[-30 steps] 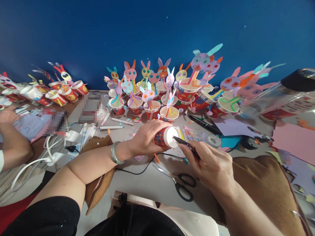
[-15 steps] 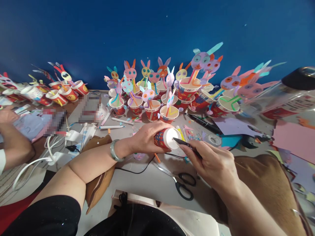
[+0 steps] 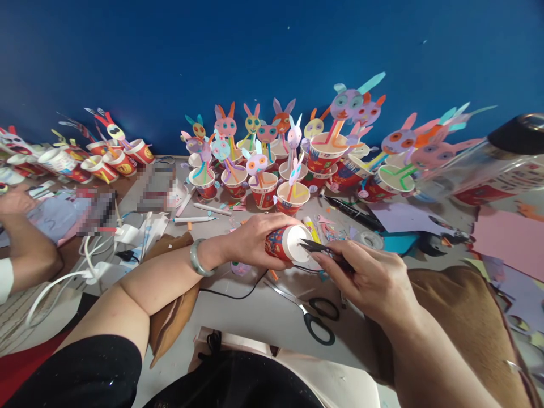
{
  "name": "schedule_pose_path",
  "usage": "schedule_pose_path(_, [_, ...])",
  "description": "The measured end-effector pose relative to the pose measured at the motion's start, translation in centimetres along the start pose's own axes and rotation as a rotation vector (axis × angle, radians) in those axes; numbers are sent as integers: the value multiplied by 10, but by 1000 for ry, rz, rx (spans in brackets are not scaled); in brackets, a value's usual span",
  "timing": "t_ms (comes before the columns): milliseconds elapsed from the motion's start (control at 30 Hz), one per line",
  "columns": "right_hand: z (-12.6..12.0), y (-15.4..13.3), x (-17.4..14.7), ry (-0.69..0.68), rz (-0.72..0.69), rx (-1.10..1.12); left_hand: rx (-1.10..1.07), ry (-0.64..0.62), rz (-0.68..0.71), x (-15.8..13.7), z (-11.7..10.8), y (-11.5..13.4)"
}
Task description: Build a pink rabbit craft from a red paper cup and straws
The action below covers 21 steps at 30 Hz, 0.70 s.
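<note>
My left hand (image 3: 254, 241) is wrapped around a red and blue patterned paper cup (image 3: 278, 245), tipped on its side above the table. The cup's white round end faces right, toward my right hand (image 3: 374, 277). Closed in that hand is a pair of small black scissors (image 3: 317, 246), their two dark points slightly apart at the white end. Fingers hide most of their handles. Below the cup, larger scissors (image 3: 312, 314) with black handles lie on the table.
Several paper cups with paper rabbit heads (image 3: 263, 187) stand behind my hands. A clear bottle (image 3: 463, 164) leans at right beside purple paper (image 3: 408, 219) and a roll of tape (image 3: 372, 239). White cables (image 3: 91, 266) lie at left, near another person's arm (image 3: 32, 243).
The scissors' points have parted slightly at the cup's white end, where one dark tip showed before. The cup has shifted only a little in my left hand.
</note>
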State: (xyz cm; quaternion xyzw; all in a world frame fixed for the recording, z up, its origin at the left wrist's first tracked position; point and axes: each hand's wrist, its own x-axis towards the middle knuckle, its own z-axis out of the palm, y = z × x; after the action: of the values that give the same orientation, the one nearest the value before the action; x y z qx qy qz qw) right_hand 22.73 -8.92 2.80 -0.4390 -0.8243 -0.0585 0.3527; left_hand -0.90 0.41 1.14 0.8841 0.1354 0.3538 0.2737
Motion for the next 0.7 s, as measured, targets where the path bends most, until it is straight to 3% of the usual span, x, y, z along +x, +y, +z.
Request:
schedule_pose_path(200, [-2,2,0,-23,-16,0,-22,-6,14,0,1,0])
schedule_pose_path(533, [-7,3,-1,-64,-63,45,-174,-123,-16,2,-3,4])
schedule_pose_path(700, [-9,3,-2,-81,-65,47,-258,-190,-103,1,-3,4])
